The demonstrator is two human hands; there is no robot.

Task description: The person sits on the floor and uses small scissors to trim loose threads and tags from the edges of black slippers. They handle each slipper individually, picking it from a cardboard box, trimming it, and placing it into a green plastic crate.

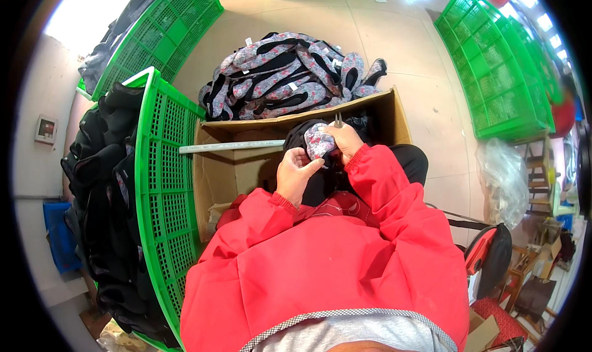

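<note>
A floral slipper (319, 141), grey with pink and red flowers and a dark opening, is between my two hands over my lap. My left hand (291, 174) pinches its near edge between thumb and fingers. At the slipper's far right side is my right hand (348, 143), closed, with the two pointed metal blades of small thread snips (338, 120) sticking up past its fingers. The snips' handles are hidden in that hand. Dark slippers or cloth lie behind the held one, partly covered by my hands.
An open cardboard box (296, 114) stands before me, with a grey pipe (231, 147) across it. Beyond lies a heap of floral slippers (283, 74). A green crate (169, 167) of black slippers (102, 198) is at left; more green crates (499, 68) and a clear plastic bag (504, 179) are at right.
</note>
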